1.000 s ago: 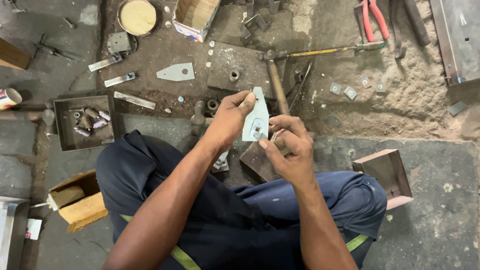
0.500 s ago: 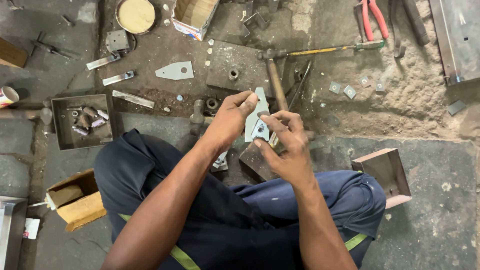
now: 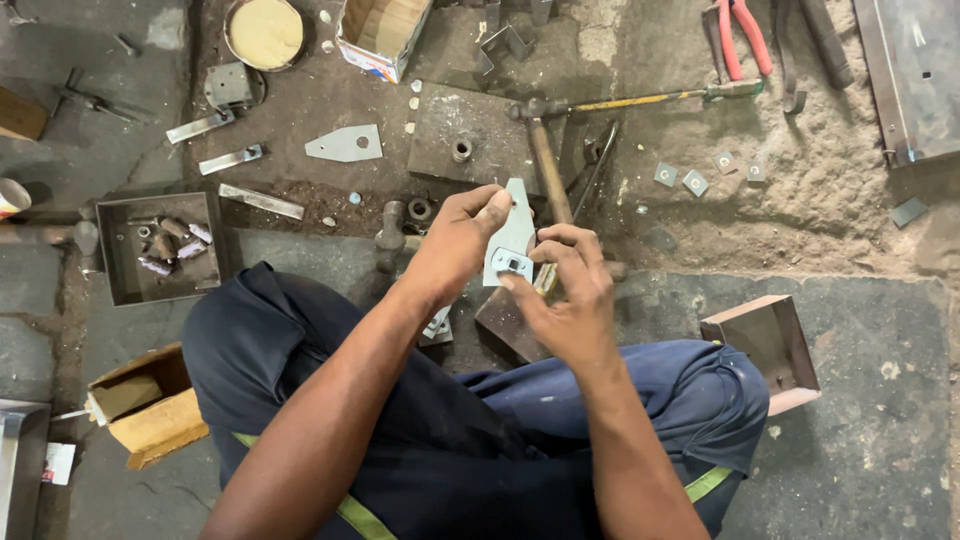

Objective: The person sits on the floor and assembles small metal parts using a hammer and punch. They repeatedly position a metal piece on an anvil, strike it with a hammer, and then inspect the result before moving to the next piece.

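Observation:
My left hand [image 3: 455,240] pinches the top of a tapered flat metal plate [image 3: 516,228] and holds it upright above my lap. My right hand [image 3: 565,295] presses a small square washer-like piece [image 3: 510,264] against the plate's lower end with thumb and fingers. A hammer [image 3: 542,150] with a wooden handle lies on the floor just beyond the hands, beside a square steel block [image 3: 462,130] with a hole in it.
A similar plate [image 3: 345,144] lies on the floor to the left. A dark tray [image 3: 160,248] holds several small parts. Red-handled pliers [image 3: 740,35], small square washers [image 3: 682,180], a round tin [image 3: 264,32], cardboard boxes [image 3: 140,405] and a metal box [image 3: 770,350] surround me.
The plate has dropped slightly and tilted; my right hand's fingers have shifted onto the small square piece at its lower end. My left hand stays on the top.

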